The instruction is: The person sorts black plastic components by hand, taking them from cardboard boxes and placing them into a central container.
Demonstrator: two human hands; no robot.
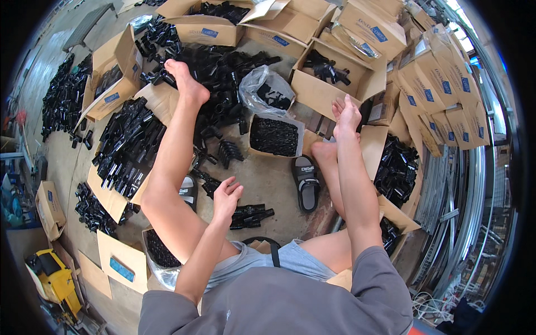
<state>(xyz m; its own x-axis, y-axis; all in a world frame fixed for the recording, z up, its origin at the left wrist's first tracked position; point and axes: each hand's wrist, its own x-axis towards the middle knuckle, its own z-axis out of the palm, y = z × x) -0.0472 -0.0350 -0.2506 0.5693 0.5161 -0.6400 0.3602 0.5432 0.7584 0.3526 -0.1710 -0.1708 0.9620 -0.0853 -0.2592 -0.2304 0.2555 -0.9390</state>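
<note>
My left hand (228, 196) hovers between my legs with its fingers loosely spread and nothing visible in them. Close below it, a small pile of black plastic tubular parts (250, 216) lies on the floor. My right hand (347, 116) is stretched forward at the near edge of an open cardboard box (368, 78), fingers extended and no object showing. Several black parts (326, 68) lie inside that box. Between my feet stands a small carton of tiny black pieces (274, 136), with a clear plastic bag (259, 86) of black pieces behind it.
Large heaps of black parts (127, 145) lie on flattened cardboard at the left. A black sandal (306, 184) sits near my right foot. Stacked cartons (441, 89) and metal bars (474, 190) line the right side. A yellow machine (56, 282) stands at lower left.
</note>
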